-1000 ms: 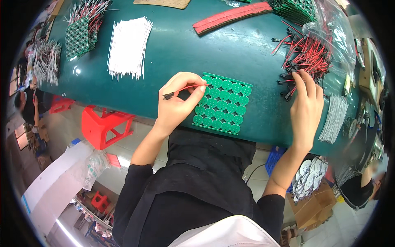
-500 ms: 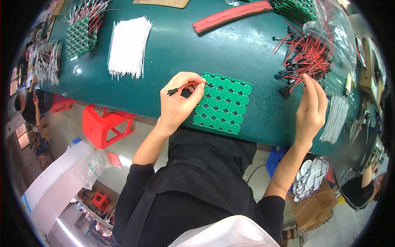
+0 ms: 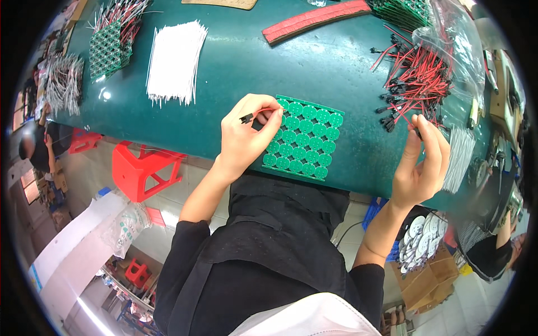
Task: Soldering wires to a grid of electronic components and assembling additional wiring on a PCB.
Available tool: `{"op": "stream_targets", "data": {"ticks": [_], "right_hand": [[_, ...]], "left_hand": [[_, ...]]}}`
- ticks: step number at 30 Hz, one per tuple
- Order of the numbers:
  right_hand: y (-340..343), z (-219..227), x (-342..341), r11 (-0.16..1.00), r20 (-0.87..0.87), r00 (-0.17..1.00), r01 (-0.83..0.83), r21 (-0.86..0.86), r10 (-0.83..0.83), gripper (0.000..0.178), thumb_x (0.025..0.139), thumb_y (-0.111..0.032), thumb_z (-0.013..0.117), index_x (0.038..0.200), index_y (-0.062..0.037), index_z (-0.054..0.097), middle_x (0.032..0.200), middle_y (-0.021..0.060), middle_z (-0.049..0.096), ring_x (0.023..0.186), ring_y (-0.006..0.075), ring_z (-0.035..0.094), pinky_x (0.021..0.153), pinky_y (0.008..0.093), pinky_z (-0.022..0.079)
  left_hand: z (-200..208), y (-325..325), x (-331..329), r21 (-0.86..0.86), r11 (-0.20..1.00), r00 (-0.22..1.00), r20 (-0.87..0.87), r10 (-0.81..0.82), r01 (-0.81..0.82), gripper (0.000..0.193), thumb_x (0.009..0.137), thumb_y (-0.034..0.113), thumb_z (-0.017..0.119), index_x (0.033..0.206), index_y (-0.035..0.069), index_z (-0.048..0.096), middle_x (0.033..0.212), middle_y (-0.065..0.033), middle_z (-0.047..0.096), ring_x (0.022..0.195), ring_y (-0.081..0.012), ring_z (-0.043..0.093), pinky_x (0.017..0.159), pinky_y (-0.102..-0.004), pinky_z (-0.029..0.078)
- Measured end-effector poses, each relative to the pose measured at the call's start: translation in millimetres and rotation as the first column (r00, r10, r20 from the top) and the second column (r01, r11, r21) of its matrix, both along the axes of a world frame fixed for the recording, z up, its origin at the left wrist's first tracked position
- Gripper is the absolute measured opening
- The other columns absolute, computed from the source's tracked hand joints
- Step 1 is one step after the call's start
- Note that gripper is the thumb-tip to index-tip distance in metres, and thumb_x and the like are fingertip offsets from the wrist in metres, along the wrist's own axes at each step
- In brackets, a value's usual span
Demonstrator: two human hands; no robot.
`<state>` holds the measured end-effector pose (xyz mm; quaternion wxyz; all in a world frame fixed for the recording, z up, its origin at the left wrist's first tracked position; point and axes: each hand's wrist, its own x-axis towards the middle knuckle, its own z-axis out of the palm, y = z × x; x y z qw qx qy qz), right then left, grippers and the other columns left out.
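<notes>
A panel of round green circuit boards (image 3: 303, 138) lies flat on the table in front of me. My left hand (image 3: 245, 137) is closed at its upper left corner, pinching a red wire lead with a black connector (image 3: 246, 119). The wire end is at the panel's edge; whether it touches a board I cannot tell. Off to the right, my right hand (image 3: 421, 165) has its fingertips together at the near side of a heap of red and black connector leads (image 3: 423, 81). A lead shows at those fingertips, partly hidden by them.
White wires (image 3: 176, 64) lie in a bundle at left, grey wires (image 3: 459, 159) at right. A red strip (image 3: 316, 21) and stacked green boards (image 3: 400, 10) sit at the back. A clear bag (image 3: 462, 56) borders the heap. Wired boards (image 3: 109, 53) stand far left.
My right hand has drawn slightly nearer to me, and its fingers have closed on a lead from the heap. My left hand has shifted slightly right and up with its lead.
</notes>
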<state>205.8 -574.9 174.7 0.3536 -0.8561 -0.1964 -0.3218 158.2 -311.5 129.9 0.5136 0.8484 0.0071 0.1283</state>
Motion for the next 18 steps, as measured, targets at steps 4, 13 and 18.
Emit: {"op": "stream_targets", "data": {"ticks": [4, 13, 18], "right_hand": [[1.4, 4.0, -6.3, 0.998, -0.040, 0.999, -0.031, 0.052, 0.033, 0.027, 0.083, 0.008, 0.070, 0.110, 0.0029, 0.068, 0.099, 0.0140, 0.068, 0.085, 0.0226, 0.067, 0.075, 0.0310, 0.054], [28.2, 7.2, -8.4, 0.779, -0.406, 0.804, -0.109, 0.617, 0.434, 0.026, 0.088, 0.005, 0.068, 0.113, 0.0059, 0.064, 0.101, 0.0091, 0.063, 0.085, 0.0124, 0.062, 0.077, 0.0243, 0.049], [43.2, 11.5, -7.1, 0.736, -0.429, 0.731, -0.148, 0.660, 0.531, 0.025, 0.087, 0.002, 0.070, 0.112, 0.0040, 0.065, 0.098, 0.0067, 0.063, 0.083, 0.0109, 0.060, 0.075, 0.0238, 0.049]], "left_hand": [[-4.5, -1.0, -0.6, 0.121, 0.992, 0.998, 0.053, -0.037, 0.030, 0.015, 0.084, -0.002, 0.072, 0.097, -0.001, 0.064, 0.090, -0.0072, 0.068, 0.072, -0.0086, 0.064, 0.062, -0.0209, 0.051], [10.7, -3.4, 0.7, 0.141, 0.986, 0.994, -0.053, 0.096, -0.088, 0.029, 0.078, 0.009, 0.081, 0.085, 0.005, 0.054, 0.075, -0.0029, 0.059, 0.062, -0.0122, 0.058, 0.054, -0.0243, 0.048], [47.2, -20.9, -6.0, -0.084, 0.962, 0.963, -0.049, -0.263, 0.259, 0.018, 0.078, 0.008, 0.080, 0.091, 0.004, 0.067, 0.085, -0.0044, 0.062, 0.068, -0.0130, 0.058, 0.058, -0.0235, 0.048]]}}
